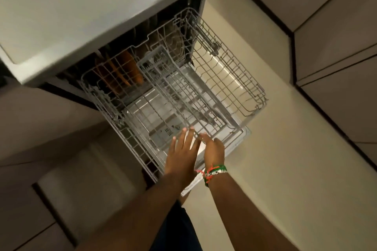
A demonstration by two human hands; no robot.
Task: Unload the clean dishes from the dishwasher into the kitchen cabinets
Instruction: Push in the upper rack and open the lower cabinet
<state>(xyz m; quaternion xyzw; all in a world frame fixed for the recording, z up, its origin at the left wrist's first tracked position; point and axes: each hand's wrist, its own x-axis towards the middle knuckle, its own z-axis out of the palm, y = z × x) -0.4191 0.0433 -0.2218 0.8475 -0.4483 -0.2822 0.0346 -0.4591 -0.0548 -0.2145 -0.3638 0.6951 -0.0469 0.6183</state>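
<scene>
The dishwasher stands open with its grey wire racks pulled out over the lowered door (237, 138). The extended rack (234, 71) holds nothing that I can see. Orange plates (124, 71) stand upright at the back left, under the counter edge. A dark round dish (175, 42) sits further back, partly hidden by wires. My left hand (181, 153) lies flat with fingers spread against the rack's front rim. My right hand (213, 151), with a green and red bracelet at the wrist, touches the same rim just beside it. Neither hand holds a dish.
A pale countertop (81, 16) overhangs the dishwasher at the top left. Beige cabinet fronts (336, 51) run along the right, with light floor (275, 169) between them and the door. More cabinet fronts (40, 149) are on the left.
</scene>
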